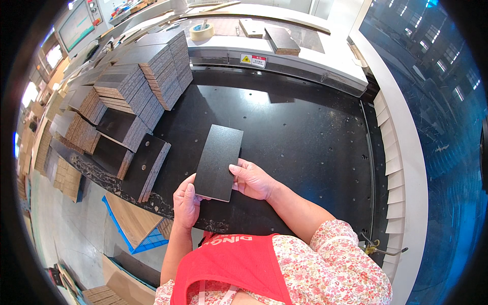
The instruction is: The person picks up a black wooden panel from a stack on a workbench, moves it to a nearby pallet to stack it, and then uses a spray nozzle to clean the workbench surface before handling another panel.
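Between both hands I hold a dark rectangular board [219,160] above the near part of the black work surface [300,152]. My left hand [187,202] grips its lower left corner, thumb at the edge. On the right edge, my right hand [251,179] has its thumb on the upper face and its fingers mostly hidden underneath. Left of the held board, several like boards [145,165] with dark faces and raw chipboard edges lie near the front edge. Behind them rise taller stacks of such boards [152,66].
A machine bed [305,63] with a warning label crosses the far side, bearing a tape roll [202,32] and a loose board [281,40]. At the right stand a pleated cover [394,168] and a blue panel [447,168]. A blue pallet [129,239] with wood-coloured boards is lower left.
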{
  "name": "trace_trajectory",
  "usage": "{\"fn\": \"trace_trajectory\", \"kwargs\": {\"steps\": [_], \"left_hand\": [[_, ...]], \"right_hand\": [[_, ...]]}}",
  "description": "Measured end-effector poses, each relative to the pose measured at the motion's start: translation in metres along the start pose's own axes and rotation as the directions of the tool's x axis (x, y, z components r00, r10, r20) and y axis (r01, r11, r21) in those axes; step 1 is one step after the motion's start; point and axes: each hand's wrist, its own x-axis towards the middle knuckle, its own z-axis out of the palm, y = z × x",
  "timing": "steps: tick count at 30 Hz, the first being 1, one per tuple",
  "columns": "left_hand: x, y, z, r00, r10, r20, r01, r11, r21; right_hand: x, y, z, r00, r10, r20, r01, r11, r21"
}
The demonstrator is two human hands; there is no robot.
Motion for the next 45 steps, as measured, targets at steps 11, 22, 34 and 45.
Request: {"fn": "trace_trajectory", "kwargs": {"steps": [11,22,34,45], "left_hand": [[0.0,-0.001,-0.002,1.0,-0.001,0.004,0.001,1.0,0.008],[0.0,-0.001,-0.004,1.0,0.006,0.022,-0.006,1.0,-0.002],[0.0,-0.003,-0.011,0.998,0.002,0.065,-0.003,1.0,0.012],[0.0,-0.004,-0.008,0.999,0.005,0.036,-0.006,1.0,0.026]], "right_hand": [[-0.002,-0.001,0.001,1.0,0.004,-0.007,-0.004,1.0,0.002],[-0.001,-0.001,0.003,1.0,-0.002,-0.004,0.002,1.0,0.003],[-0.002,-0.002,0.003,1.0,0.006,-0.002,-0.006,1.0,-0.008],[-0.001,-0.001,0.001,1.0,0.006,-0.008,-0.006,1.0,0.004]]}}
